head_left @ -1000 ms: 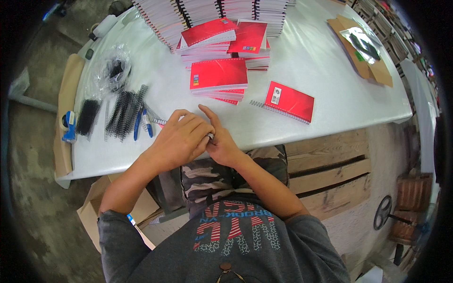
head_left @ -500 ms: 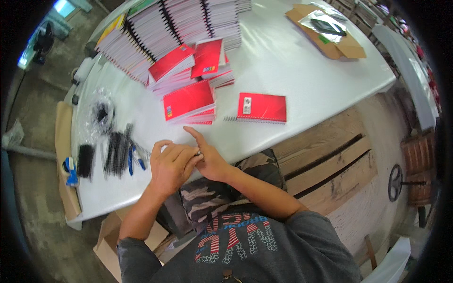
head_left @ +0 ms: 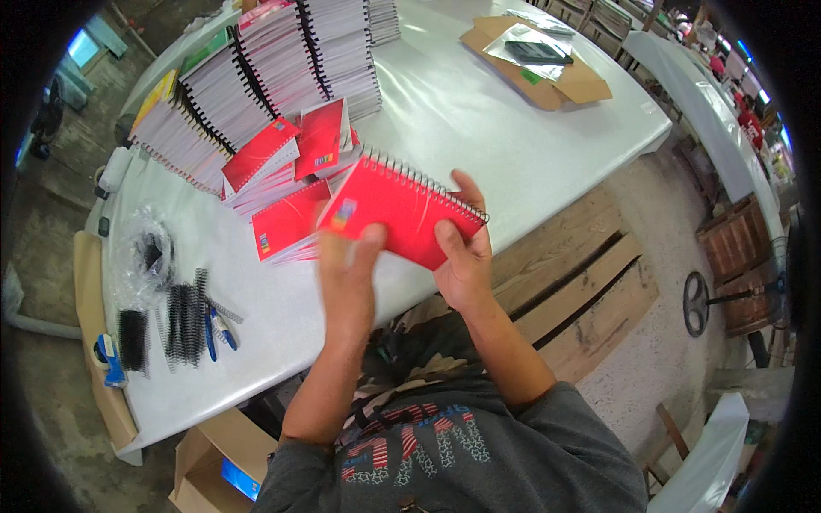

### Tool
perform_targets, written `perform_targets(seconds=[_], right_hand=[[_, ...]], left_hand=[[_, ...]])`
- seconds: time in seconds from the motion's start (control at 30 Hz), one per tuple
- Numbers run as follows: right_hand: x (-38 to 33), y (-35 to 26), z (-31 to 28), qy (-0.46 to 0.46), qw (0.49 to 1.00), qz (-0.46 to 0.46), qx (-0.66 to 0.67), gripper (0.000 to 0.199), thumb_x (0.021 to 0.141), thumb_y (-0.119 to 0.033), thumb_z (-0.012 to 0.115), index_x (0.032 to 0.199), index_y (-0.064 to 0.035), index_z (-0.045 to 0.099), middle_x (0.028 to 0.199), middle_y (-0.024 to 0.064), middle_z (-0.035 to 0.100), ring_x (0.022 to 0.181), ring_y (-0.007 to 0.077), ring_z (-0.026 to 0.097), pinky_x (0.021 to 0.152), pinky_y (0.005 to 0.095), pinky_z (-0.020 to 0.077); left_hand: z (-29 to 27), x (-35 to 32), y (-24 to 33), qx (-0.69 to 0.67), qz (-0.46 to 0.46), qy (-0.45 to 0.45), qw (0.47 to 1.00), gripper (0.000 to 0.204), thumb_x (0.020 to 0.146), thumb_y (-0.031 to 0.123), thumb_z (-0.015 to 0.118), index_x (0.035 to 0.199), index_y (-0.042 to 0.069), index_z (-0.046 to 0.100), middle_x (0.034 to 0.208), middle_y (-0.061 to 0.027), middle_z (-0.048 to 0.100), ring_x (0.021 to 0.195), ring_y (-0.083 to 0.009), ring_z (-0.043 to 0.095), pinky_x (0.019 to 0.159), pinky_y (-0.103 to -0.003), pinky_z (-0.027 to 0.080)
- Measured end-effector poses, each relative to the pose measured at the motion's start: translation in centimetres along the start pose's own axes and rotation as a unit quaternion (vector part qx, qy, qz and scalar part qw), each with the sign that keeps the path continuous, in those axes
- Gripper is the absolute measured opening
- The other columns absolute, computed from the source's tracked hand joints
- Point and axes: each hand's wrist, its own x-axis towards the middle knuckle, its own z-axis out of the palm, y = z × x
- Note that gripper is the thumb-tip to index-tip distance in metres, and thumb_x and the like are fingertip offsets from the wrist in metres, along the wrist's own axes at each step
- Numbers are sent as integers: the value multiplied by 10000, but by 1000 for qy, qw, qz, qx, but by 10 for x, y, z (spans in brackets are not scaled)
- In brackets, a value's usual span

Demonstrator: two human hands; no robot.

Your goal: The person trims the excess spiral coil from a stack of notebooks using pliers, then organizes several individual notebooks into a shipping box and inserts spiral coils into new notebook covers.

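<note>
A red spiral notebook (head_left: 402, 209) is held up over the table's near edge, its metal coil along the upper edge. My right hand (head_left: 466, 267) grips its right end, thumb on the cover and fingers behind. At the lower left of the notebook is my left hand (head_left: 346, 269), slightly smeared, with its thumb against the cover and fingers partly hidden. Just beyond lie piles of red notebooks, a near pile (head_left: 286, 224), a left pile (head_left: 261, 156) and a far pile (head_left: 322, 138).
Tall stacks of coil-bound books (head_left: 274, 64) fill the far left. Black binding coils (head_left: 182, 325), blue-handled pliers (head_left: 221, 329) and a blue tape dispenser (head_left: 111, 361) lie at the left. An opened cardboard package (head_left: 547, 85) sits far right. A cardboard box (head_left: 201, 466) stands below the table.
The red notebook that lay on the table at the right is now lifted in both hands. My hands have moved apart from each other. The view has shifted to the right.
</note>
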Motion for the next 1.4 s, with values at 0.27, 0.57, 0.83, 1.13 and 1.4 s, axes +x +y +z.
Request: perform_targets(seconds=[0.27, 0.57, 0.83, 1.13, 1.4], right_hand=[[10, 15, -79, 164, 843, -20, -511, 509, 917, -276, 511, 1319, 9, 382, 1281, 190, 478, 1179, 326, 446, 1033, 409, 251], [-15, 22, -92, 32, 729, -168, -663, 353, 712, -179, 741, 1024, -50, 638, 1020, 109, 639, 1048, 265, 534, 944, 384, 327], [-22, 12, -80, 89, 741, -192, -637, 317, 695, -81, 743, 986, -38, 626, 1001, 98, 577, 989, 269, 502, 878, 377, 375], [-23, 31, -1, -9, 894, 436, 104, 498, 915, -344, 521, 1241, 20, 423, 1229, 189, 487, 1099, 302, 521, 928, 432, 421], [-10, 75, 7, 10, 920, 391, 36, 480, 914, -318, 510, 1260, -4, 401, 1198, 180, 512, 1093, 296, 526, 931, 427, 429]], left_hand=[[24, 23, -89, 493, 222, -172, 824, 438, 809, 251, 626, 1186, 48, 533, 1217, -172, 512, 1125, -321, 481, 935, -418, 384], [-3, 16, -83, 455, 142, -124, 870, 474, 741, 286, 712, 1133, 66, 558, 1130, -147, 499, 1069, -320, 463, 910, -423, 376], [-33, 9, -35, 526, 292, -43, 798, 449, 755, 179, 683, 1175, 84, 553, 1370, -154, 388, 1271, -336, 351, 1018, -434, 332], [-115, -5, -24, 527, 249, -37, 812, 275, 808, 71, 595, 1082, 68, 620, 1081, -108, 633, 1034, -267, 587, 879, -366, 455], [-115, 36, -38, 596, 327, 36, 732, 228, 820, 163, 616, 1036, 98, 652, 977, -79, 668, 910, -255, 632, 792, -362, 484]])
